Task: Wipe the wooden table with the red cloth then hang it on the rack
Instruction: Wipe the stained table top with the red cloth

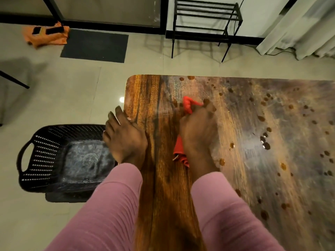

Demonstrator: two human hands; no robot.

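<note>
Here the right hand [197, 131] presses the red cloth [187, 105] onto the wooden table [272, 124].

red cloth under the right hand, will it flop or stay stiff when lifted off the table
Probably floppy: the red cloth is bunched and creased under the right hand, ends poking out both sides. Likely light, being thin fabric. It may come up damp and clingy, given the droplets on the wooden table.

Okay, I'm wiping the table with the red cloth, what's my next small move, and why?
Probably sweep the cloth rightward under the right hand. Brown drops dot the right side of the table, while the strip beside the left hand shows few.
</note>
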